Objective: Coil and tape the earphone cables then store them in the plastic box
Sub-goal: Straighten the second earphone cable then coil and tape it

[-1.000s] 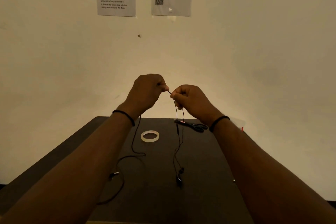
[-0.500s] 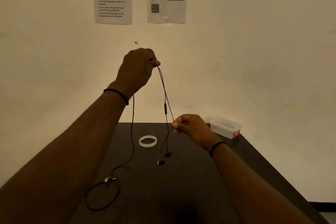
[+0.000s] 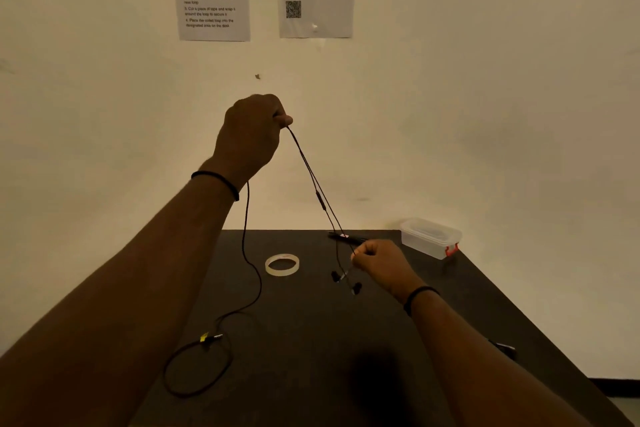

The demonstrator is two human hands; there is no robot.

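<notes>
Head view: the earphone cable (image 3: 313, 180) is held up to be pulled straight.
It is pinched high by the left hand (image 3: 250, 134) and low by the right hand (image 3: 379, 262), fingers closed tight around it.

Tape roll (image 3: 282, 264) left of plastic box (image 3: 430, 237).

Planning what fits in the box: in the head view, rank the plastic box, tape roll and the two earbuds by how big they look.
1. Plastic box, though it sits farthest back.
2. Tape roll.
3. Earbuds, both alike, dangling below the right hand.
</notes>
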